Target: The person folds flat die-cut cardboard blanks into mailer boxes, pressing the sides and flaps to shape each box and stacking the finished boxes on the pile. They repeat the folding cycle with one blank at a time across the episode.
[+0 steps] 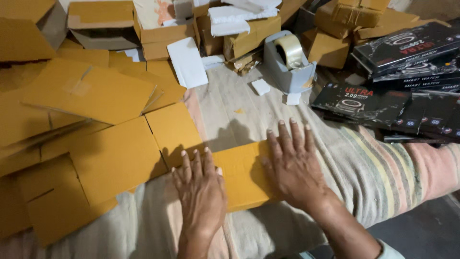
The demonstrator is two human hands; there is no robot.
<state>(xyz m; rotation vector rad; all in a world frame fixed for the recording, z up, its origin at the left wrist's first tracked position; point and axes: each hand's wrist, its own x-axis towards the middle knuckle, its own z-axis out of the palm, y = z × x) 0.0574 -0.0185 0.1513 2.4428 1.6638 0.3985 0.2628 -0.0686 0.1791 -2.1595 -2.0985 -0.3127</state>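
Observation:
A small flat yellow cardboard piece point(242, 175) lies on the striped cloth point(378, 168) in front of me. My left hand point(200, 189) rests palm down on its left edge, fingers stretched out and close together. On the piece's right side my right hand point(293, 165) presses flat, fingers slightly spread. Neither hand grips anything.
Flattened yellow cardboard sheets point(96, 124) pile up on the left. Assembled cardboard boxes point(249, 36) and white foam pieces point(188, 62) crowd the back. A grey tape dispenser point(286, 62) stands behind the hands. Black product boxes point(383, 103) are stacked at the right.

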